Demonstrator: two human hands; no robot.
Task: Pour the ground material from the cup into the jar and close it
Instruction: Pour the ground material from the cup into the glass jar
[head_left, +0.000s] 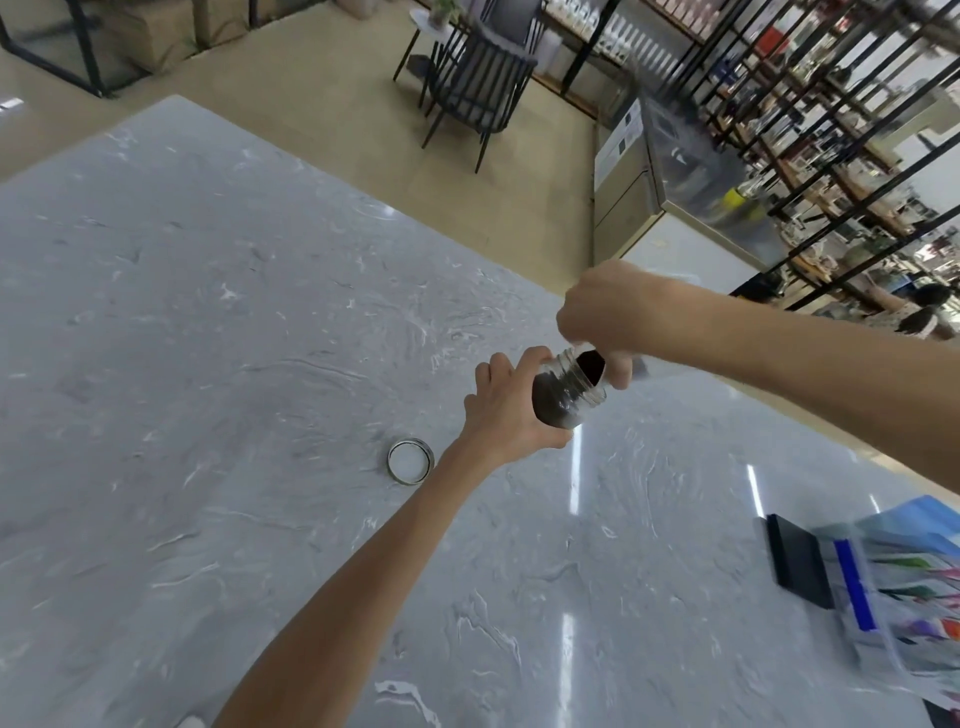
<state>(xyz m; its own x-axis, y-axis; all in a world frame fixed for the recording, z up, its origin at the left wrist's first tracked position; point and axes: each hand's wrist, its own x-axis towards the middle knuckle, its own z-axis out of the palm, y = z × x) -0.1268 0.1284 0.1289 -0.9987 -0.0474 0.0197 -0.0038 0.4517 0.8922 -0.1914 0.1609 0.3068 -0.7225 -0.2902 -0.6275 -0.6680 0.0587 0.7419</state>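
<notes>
Hands (511, 402) (605, 312): two; one jar (566, 389), one lid (410, 461).

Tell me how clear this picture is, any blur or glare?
Head view: wide-angle lens bends the table edges; bright streaks of ceiling-light glare near the right; right hand and cup smeared by motion; left hand, jar and lid fairly sharp.

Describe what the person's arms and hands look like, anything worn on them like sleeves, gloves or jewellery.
Both forearms are bare right down to the frame edge, with no sleeves in view. The left hand and the right hand are uncovered, no gloves. No watch, bracelet or ring shows on the parts that are visible, though the right hand's fingers are partly hidden and slightly blurred.
</notes>
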